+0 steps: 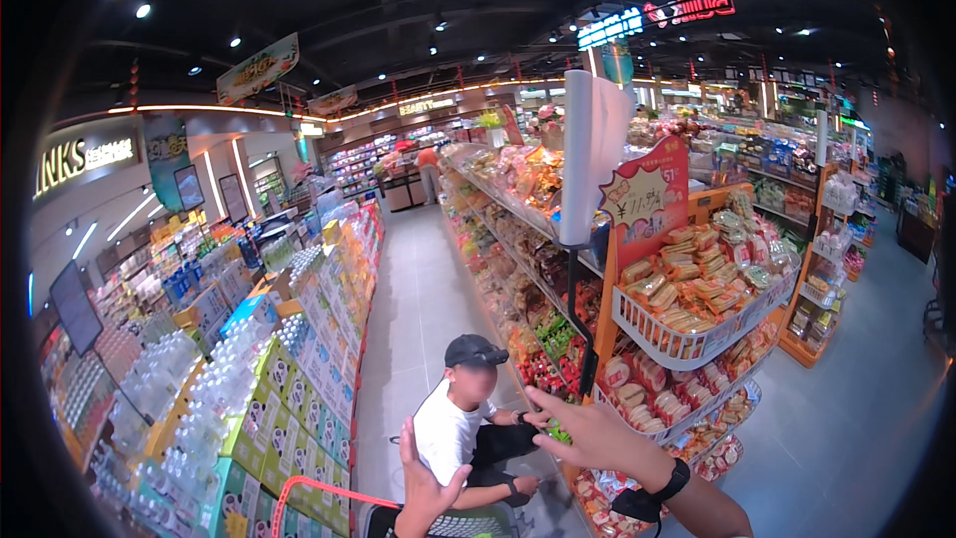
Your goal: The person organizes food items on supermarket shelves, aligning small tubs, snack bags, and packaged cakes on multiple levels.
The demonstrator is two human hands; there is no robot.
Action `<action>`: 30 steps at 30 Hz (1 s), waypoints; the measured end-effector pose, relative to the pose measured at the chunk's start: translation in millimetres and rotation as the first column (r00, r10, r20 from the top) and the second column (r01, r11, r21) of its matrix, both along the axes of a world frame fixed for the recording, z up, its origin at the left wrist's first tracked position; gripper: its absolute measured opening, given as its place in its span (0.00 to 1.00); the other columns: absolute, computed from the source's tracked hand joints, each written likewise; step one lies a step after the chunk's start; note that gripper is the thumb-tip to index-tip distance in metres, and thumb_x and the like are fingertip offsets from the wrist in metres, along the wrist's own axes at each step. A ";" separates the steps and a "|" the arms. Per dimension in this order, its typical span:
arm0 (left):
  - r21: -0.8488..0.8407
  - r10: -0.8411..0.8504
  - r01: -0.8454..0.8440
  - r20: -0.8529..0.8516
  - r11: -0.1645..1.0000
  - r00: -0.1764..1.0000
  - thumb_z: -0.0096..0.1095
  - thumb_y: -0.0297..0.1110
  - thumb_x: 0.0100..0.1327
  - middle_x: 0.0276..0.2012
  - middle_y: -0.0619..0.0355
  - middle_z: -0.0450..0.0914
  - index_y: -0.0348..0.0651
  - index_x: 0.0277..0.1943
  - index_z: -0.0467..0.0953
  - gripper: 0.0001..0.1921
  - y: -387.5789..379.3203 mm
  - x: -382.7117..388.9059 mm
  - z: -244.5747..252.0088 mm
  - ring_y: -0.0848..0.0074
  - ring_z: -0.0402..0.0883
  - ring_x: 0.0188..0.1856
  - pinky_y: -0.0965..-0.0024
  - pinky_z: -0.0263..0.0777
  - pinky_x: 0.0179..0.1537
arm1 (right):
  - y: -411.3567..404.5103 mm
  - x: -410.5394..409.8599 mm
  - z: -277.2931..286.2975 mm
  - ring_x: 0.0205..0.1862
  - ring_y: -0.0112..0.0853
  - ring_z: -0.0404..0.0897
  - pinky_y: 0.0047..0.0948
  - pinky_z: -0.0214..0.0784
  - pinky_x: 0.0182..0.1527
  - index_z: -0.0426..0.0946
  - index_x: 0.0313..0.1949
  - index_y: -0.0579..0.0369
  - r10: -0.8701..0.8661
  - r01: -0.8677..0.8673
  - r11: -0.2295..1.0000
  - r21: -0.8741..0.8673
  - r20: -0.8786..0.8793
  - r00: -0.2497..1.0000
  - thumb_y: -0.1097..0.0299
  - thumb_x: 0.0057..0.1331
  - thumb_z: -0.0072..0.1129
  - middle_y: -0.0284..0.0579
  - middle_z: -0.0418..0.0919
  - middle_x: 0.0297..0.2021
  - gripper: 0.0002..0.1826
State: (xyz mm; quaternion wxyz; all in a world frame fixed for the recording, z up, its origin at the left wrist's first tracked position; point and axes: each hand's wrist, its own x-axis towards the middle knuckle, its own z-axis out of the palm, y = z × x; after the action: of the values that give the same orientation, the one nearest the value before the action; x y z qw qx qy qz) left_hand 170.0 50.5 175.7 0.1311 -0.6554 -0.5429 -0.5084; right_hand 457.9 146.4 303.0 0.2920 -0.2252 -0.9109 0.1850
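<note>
My left hand (427,489) is raised at the bottom centre, thumb and fingers apart, with nothing in it. It overlaps the black mesh basket of a shopping cart (478,523), whose red rail (328,489) curves off to the left. Reaching in from the lower right, my right hand (590,437) holds nothing; its fingers are spread, and a black band (676,480) circles the wrist. That hand appears in front of a snack rack and beside a crouching person in a white T-shirt (448,433) and black cap. I cannot tell whether either hand touches anything.
White wire baskets (672,344) of packaged snacks project from the rack end, under a red price sign (646,198). Stacked drink cartons (287,403) and bottles (216,381) line the aisle's left. Along the grey floor (411,269), another person (428,172) stands far off.
</note>
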 end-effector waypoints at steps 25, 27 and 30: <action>-0.547 -0.244 0.256 0.096 0.797 0.965 0.63 0.31 0.61 0.43 0.47 0.81 0.34 0.48 0.74 0.15 -26.6 40.8 -141.0 0.57 0.81 0.49 0.61 0.71 0.55 | -165.6 170.0 10.7 0.38 0.42 0.84 0.39 0.78 0.40 0.70 0.62 0.68 0.138 -0.269 0.809 -0.522 -0.277 0.951 0.71 0.71 0.47 0.53 0.80 0.40 0.22; -0.596 -0.306 0.273 0.049 0.755 0.951 0.63 0.32 0.61 0.43 0.48 0.80 0.35 0.48 0.75 0.14 -10.0 45.5 -164.2 0.58 0.81 0.49 0.61 0.72 0.54 | -150.7 126.8 58.9 0.32 0.43 0.80 0.39 0.74 0.35 0.74 0.49 0.64 0.253 -0.238 0.967 0.087 -0.337 0.907 0.69 0.69 0.53 0.56 0.80 0.37 0.12; -0.654 -0.397 0.270 -0.051 0.707 0.917 0.61 0.34 0.61 0.42 0.49 0.80 0.37 0.46 0.75 0.13 26.2 45.7 -212.9 0.59 0.80 0.48 0.61 0.72 0.53 | -136.3 86.8 73.4 0.27 0.43 0.75 0.39 0.69 0.30 0.76 0.35 0.61 0.427 -0.075 0.686 0.723 -0.318 0.847 0.71 0.65 0.60 0.59 0.78 0.36 0.05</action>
State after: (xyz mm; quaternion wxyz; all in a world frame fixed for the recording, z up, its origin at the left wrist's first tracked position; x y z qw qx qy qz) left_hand 215.7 76.7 -37.2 -0.1413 -0.7929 -0.5391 -0.2463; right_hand 544.7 10.1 376.4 0.5329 0.0813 -0.8387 -0.0778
